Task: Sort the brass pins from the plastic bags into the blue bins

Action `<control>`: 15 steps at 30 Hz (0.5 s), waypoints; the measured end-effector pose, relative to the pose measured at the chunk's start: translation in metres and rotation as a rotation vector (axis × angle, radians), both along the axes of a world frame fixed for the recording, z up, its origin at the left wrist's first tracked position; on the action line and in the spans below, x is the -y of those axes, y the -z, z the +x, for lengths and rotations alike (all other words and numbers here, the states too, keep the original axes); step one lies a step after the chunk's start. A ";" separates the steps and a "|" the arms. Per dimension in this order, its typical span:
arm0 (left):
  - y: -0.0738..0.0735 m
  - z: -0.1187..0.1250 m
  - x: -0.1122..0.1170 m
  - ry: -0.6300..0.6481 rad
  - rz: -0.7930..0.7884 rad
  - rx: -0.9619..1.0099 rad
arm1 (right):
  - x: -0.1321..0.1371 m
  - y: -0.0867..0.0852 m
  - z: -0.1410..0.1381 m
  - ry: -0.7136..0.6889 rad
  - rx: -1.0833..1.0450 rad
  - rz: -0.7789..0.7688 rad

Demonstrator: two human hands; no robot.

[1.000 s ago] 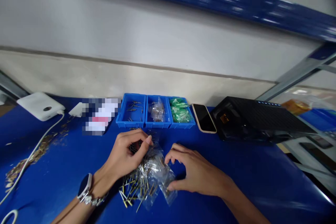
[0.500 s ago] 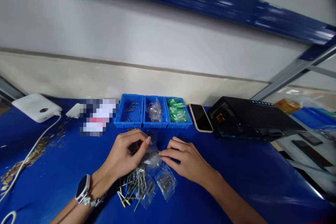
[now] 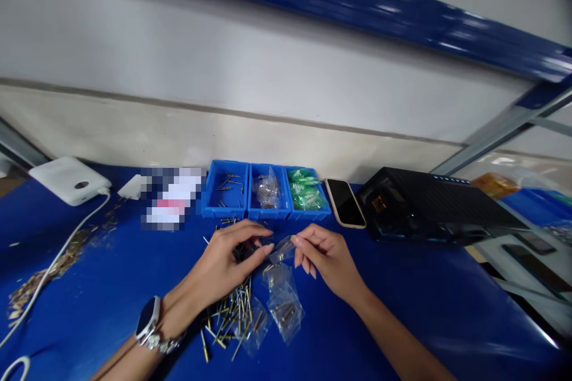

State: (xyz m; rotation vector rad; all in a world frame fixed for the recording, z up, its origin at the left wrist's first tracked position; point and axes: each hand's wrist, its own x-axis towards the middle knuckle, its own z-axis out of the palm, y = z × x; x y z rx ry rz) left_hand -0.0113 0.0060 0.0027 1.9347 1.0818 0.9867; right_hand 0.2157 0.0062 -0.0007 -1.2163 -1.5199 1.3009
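On the blue counter (image 3: 357, 321), seen from the head camera, both hands work close together at the centre, just below a row of three blue bins. The right hand (image 3: 328, 259) comes in from 4 o'clock, its thumb and first finger (image 3: 295, 240) pressed together on the corner of a small clear plastic bag (image 3: 281, 252), while its other fingers curl loosely below. That grip seems to lift the bag clear of the heap, where it can be seen and handled alone. The left hand (image 3: 218, 265), with a watch (image 3: 147, 318) on its wrist, reaches in from 7 o'clock, its fingers curved over a dark bunch of pins (image 3: 241, 252). Those fingers hide most of the bunch, so I cannot tell whether they grip it or only rest on it.

Below the hands, at 6 o'clock, lie loose brass pins (image 3: 230, 318) and two more clear bags (image 3: 283, 303), the nearer one with a few pins inside. The bins (image 3: 224, 208) at 12 o'clock, one holding green-tinted packets (image 3: 306, 193), look placed to keep sorts apart. A phone (image 3: 345, 202) lies at 1 o'clock. A paper (image 3: 172, 199) at 11 o'clock is blurred out, and the bottom edge cuts off both forearms.
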 end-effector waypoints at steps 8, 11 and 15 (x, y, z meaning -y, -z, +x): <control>0.001 -0.001 0.001 0.077 0.114 0.016 | 0.009 0.000 -0.002 -0.024 -0.109 0.197; 0.001 -0.001 0.003 0.062 0.200 -0.046 | 0.011 0.000 -0.003 -0.034 -0.092 0.329; 0.002 -0.002 0.003 0.048 0.324 -0.050 | 0.015 -0.002 -0.004 -0.098 -0.052 0.437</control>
